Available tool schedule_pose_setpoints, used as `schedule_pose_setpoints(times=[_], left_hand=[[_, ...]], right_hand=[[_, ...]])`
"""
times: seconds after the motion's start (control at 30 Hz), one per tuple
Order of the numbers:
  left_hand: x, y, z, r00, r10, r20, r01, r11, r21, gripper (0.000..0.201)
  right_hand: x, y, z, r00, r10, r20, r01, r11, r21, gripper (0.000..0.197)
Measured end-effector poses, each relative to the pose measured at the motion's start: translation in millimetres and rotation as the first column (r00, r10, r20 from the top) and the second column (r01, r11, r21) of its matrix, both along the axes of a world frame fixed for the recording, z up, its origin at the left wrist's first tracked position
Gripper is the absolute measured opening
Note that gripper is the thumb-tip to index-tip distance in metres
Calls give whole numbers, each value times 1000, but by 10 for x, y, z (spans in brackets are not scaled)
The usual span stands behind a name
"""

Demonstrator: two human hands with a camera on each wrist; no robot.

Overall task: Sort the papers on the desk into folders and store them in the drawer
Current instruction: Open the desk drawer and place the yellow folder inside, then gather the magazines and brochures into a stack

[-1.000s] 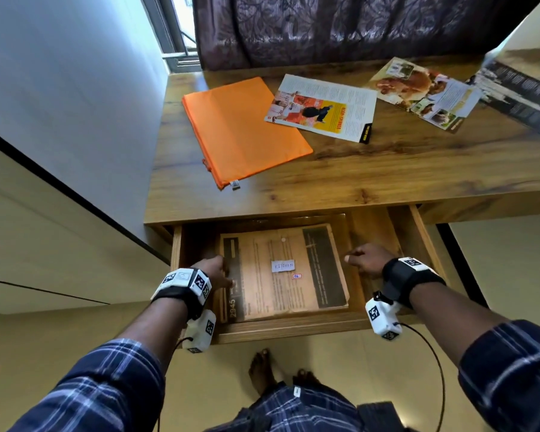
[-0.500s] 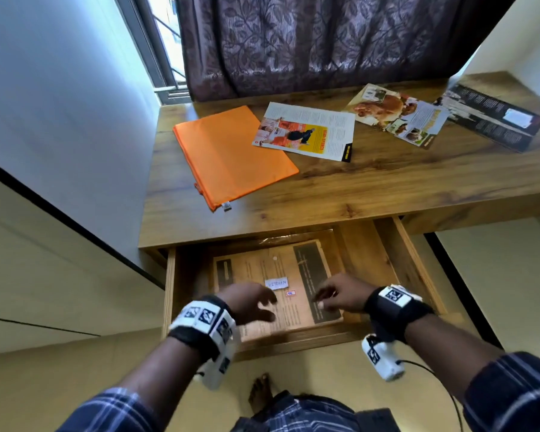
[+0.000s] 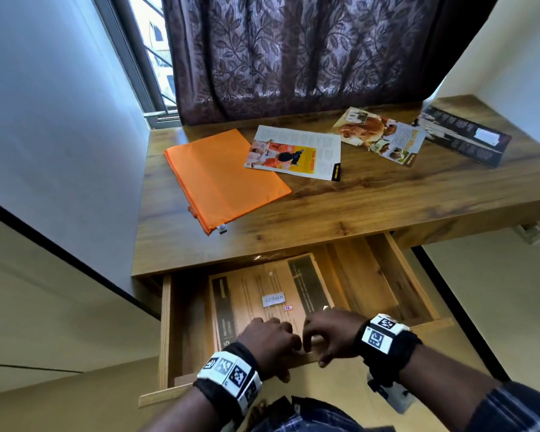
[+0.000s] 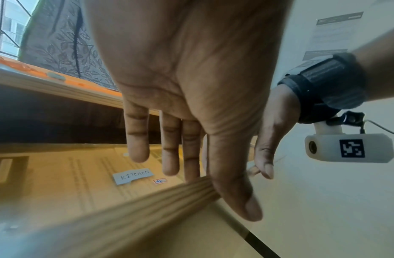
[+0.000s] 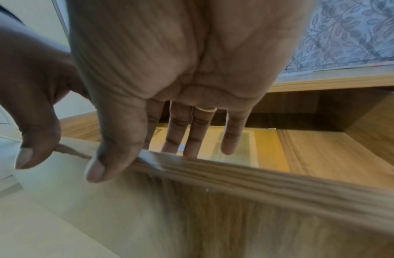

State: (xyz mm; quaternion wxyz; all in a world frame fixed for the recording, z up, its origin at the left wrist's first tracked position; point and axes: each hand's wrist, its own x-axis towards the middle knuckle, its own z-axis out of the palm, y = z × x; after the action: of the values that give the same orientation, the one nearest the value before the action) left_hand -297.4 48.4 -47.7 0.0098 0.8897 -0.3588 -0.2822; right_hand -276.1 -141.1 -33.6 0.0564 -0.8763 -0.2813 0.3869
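Observation:
The wooden drawer (image 3: 434,324) under the desk (image 3: 356,213) stands pulled out. In it lies a tan folder (image 3: 262,285) with a white label reading KITCHEN (image 4: 134,176). My left hand (image 3: 268,338) and right hand (image 3: 331,332) sit side by side on the drawer's front board (image 5: 257,179). On each hand the straight fingers reach over the board above the folder and the thumb stays on the outer side. Neither hand holds paper. On the desk lie an orange folder (image 3: 222,176), a magazine page (image 3: 296,154), a food page (image 3: 378,135) and a dark leaflet (image 3: 465,138).
A dark leaf-patterned curtain (image 3: 293,57) hangs behind the desk, with a window (image 3: 150,57) and a white wall (image 3: 44,104) at the left. The drawer's right part (image 3: 381,282) shows bare wood. My legs are below the drawer.
Both hands left the sides of the tan folder and came together at the middle of the drawer's front board. The folder stays flat in the drawer. My view has tilted up.

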Motion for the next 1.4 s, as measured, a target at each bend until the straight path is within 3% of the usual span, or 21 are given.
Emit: schedule_pose_setpoints(times=[0.07,0.2,0.33,0.47,0.67,0.8,0.97,1.1,1.23,1.4], left_hand=[[38,12,-9,996,55,76,-53,998,-32,66],[220,118,-8,954,201,222,-181,978,-104,96],[499,174,-17,922,263,285,-250,965,-81,120],[816,171,-29,891,295,346,-298,953,-44,127],[1297,154,14,882,291,370,-327,944,36,111],[1492,168,-90,833,299,465,-298,951,-78,104],[1551,154,-158,770,304,561,-276,951,-136,82],[1546,74,-188,815,336,472,-320,940,-118,90],[1638,51,-132,845,348,406,-322,937,-134,82],[1836,36,-23,847,347,403,-307,938,-163,66]], right_hand=[[48,4,0,996,-50,75,48,999,20,51],[229,-9,8,958,-109,265,106,994,24,101],[447,-27,-47,891,-127,436,139,990,5,114],[739,13,-89,843,-138,520,143,989,31,111],[1324,31,-129,829,-82,554,47,996,76,95],[1600,3,-159,787,2,617,-84,991,103,89],[1776,-4,-217,752,31,659,-149,981,124,92],[1833,-28,-248,770,39,637,-165,976,140,91],[1965,-50,-220,791,38,610,-173,971,165,86],[2208,-28,-84,824,17,567,-181,955,234,50]])
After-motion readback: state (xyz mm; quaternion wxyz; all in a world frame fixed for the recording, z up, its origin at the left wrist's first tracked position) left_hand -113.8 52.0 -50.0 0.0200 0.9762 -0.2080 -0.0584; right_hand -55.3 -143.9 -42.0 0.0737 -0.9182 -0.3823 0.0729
